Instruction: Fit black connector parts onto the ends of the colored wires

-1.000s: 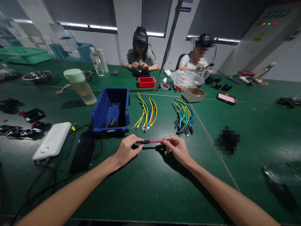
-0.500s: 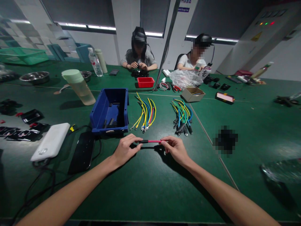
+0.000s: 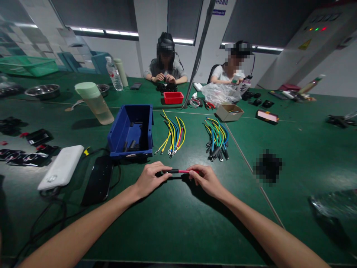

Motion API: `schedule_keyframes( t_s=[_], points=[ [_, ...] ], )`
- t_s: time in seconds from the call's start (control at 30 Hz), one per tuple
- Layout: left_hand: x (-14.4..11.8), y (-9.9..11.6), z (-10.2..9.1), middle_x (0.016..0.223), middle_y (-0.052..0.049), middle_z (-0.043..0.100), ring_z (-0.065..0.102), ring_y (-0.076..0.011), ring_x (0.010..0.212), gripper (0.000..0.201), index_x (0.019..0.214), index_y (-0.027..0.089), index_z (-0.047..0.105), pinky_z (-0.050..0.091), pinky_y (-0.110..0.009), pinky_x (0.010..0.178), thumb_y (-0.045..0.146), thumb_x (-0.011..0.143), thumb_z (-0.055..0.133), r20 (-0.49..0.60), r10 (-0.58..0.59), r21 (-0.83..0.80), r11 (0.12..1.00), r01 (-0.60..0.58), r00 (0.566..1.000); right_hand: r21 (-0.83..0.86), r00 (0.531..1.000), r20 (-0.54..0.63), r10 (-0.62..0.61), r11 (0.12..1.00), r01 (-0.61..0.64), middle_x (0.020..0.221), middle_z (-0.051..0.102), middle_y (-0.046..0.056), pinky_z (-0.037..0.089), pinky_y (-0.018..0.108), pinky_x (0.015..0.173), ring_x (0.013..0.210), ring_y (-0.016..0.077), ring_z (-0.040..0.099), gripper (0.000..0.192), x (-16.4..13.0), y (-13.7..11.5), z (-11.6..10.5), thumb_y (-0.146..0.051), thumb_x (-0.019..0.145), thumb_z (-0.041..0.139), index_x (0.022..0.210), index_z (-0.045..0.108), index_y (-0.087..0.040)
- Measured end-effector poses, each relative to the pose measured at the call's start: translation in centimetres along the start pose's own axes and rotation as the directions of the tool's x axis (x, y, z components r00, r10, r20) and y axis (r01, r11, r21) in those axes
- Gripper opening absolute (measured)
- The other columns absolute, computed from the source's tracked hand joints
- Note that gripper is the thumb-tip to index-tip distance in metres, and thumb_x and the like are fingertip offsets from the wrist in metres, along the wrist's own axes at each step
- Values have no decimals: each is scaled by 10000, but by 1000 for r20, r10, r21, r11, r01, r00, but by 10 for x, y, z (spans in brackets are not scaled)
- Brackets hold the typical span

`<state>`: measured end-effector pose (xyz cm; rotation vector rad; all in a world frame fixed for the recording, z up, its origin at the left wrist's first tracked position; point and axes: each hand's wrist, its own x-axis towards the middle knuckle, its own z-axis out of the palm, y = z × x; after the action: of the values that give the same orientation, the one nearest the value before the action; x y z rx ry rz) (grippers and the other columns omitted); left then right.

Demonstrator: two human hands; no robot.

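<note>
My left hand [image 3: 153, 178] pinches a black sleeve [image 3: 174, 171] that sits around one end of a red wire [image 3: 183, 171]. Closed on the red part just right of the sleeve is my right hand [image 3: 205, 178]. The wire lies level between both hands, above the table; its left tip is mostly hidden by my fingers. Beyond the hands lies a loose bunch of yellow, blue and red wires [image 3: 173, 134] with bare ring terminals. To its right rests a second bunch of wires [image 3: 216, 137], in green, blue and yellow, with black sleeves at the near ends.
A blue bin [image 3: 111, 139] holding short black tubes stands beyond my left hand. Left of it are a white power bank [image 3: 61, 167], a black phone [image 3: 97, 180] and a bottle [image 3: 95, 104]. A small box [image 3: 227, 113] stands behind the right bunch. Two people work across the table.
My right hand has shifted left along the red wire, so less red shows between the hands. My left hand has stayed on the black sleeve.
</note>
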<state>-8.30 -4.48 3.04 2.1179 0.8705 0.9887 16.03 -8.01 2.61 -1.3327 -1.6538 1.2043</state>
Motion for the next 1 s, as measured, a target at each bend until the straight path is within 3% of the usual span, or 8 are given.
schedule_keyframes(
  t_s=[0.17, 0.3, 0.73, 1.0],
  points=[
    [-2, 7, 5, 679, -23, 630, 543, -117, 588, 202, 924, 149, 719, 428, -223, 541, 279, 775, 677, 0, -214, -113, 970, 213, 977, -132, 995, 60, -84, 987, 91, 640, 636, 20, 362, 216, 479, 515, 103, 501, 299, -2, -7, -1, -379, 877, 512, 945, 702, -158],
    [-6, 10, 11, 684, -19, 626, 527, -110, 581, 212, 925, 143, 708, 420, -216, 526, 279, 765, 681, 56, -293, -221, 929, 298, 954, -191, 987, 82, -135, 970, 149, 745, 701, 48, 412, 243, 555, 609, 136, 576, 284, -2, -10, 0, -367, 878, 521, 947, 719, -174],
    [-6, 9, 13, 700, -24, 632, 530, -108, 615, 218, 915, 143, 722, 400, -220, 583, 285, 754, 687, 77, -320, -163, 930, 329, 944, -229, 971, 132, -198, 947, 224, 881, 732, 78, 474, 241, 638, 729, 157, 658, 283, -1, -7, 0, -348, 889, 521, 1002, 716, -177],
    [-6, 10, 13, 708, -24, 639, 535, -113, 626, 222, 926, 149, 723, 397, -226, 603, 291, 760, 682, 93, -332, -130, 930, 343, 939, -285, 971, 136, -199, 930, 230, 864, 734, 52, 460, 237, 651, 711, 149, 653, 255, -2, -7, 0, -326, 896, 523, 1004, 716, -199]
  ],
)
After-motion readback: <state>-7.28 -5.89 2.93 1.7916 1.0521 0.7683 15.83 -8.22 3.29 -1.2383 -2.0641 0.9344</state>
